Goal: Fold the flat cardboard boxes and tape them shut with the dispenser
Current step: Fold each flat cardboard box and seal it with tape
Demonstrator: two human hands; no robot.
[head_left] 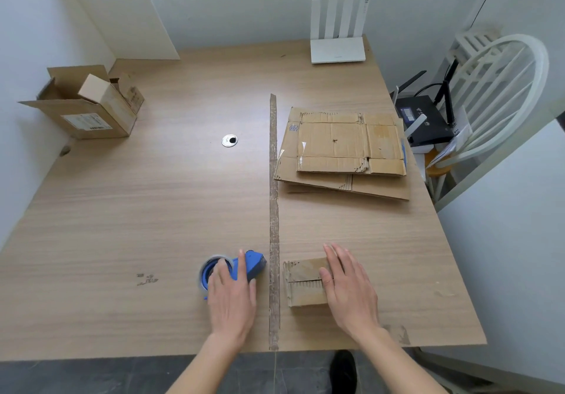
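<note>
a wooden table (pixel 153 210) seen from above. near the front edge, the left hand (pixel 232 295) lies over a blue tape dispenser (pixel 241 266), fingers draped on it, probably to lift it. the right hand (pixel 348 286) presses flat, fingers straight, on a small folded box (pixel 302 283), likely keeping its flaps closed for taping. flat cardboard boxes (pixel 342 149) wait stacked far right.

Desk: light wood-grain desk (pixel 153 210), a worn brown tape strip (pixel 274 210) running near to far.
Near edge: blue tape dispenser (pixel 244 266) left of the strip, small folded cardboard box (pixel 304 283) right.
Right: stack of flat cardboard boxes (pixel 344 152).
Far left: open brown cardboard box (pixel 88 106).
Far right: white four-antenna router (pixel 337 48).
Middle: round metal cable grommet (pixel 229 140).
</note>
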